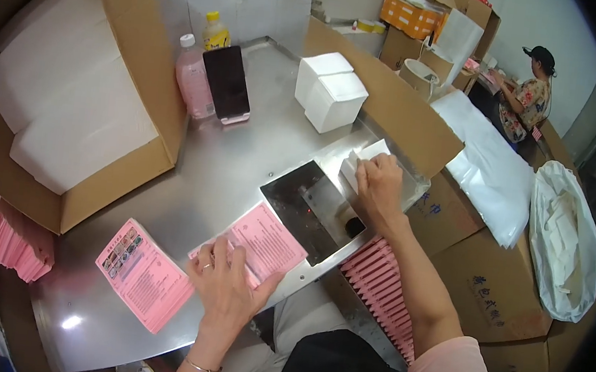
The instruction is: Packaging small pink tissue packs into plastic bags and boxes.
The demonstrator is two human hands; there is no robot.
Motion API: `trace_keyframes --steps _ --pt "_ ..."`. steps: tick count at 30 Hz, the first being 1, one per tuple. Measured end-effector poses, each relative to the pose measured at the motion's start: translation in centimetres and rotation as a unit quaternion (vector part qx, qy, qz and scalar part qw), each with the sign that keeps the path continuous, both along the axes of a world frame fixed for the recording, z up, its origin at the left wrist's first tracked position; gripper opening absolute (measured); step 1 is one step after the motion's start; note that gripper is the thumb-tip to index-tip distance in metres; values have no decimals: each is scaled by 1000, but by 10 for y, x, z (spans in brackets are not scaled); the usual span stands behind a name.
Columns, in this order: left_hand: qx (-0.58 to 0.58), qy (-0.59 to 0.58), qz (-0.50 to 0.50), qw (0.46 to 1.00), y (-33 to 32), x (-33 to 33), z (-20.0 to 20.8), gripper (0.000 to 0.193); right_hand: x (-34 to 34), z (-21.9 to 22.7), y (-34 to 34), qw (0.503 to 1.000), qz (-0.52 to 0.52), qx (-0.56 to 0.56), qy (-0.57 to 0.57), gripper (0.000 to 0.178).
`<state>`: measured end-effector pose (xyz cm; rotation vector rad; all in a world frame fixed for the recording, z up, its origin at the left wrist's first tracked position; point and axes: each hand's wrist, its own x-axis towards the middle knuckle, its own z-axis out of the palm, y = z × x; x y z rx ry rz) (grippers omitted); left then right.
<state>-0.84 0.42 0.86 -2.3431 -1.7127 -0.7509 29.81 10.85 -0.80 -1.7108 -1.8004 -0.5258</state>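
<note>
My left hand point(228, 284) lies with its fingers spread over a pink printed sleeve point(276, 240) on the metal table. The sleeve's right edge borders a dark rectangular opening point(293, 196) in the tabletop. Beyond that opening, my right hand point(381, 189) pinches a small wad of folded white tissues point(373, 151) in a shallow metal recess. Its fingertips are partly hidden. To the left of my left hand stands a neat stack of pink printed sleeves point(146, 283), with small pictures on the top one.
An open carton point(133, 60) of white tissue stacks stands at the left. Behind are a phone point(227, 84) on a stand, two bottles and white tissue blocks point(331, 91). A row of pink packets point(382, 282) sits below the table edge. Another person point(529, 94) works far right.
</note>
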Motion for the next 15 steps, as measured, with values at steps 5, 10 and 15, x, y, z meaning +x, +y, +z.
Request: trace_keyframes --steps 5,10,15 --pt "-63 -16 -84 994 -2 3 -11 46 4 2 -7 996 28 78 10 34" --pt "-135 -113 -142 974 -3 -5 -14 59 -82 5 -68 938 343 43 24 39" --pt "-117 -100 -162 975 0 -15 -1 82 -132 -14 -104 910 411 34 -34 34"
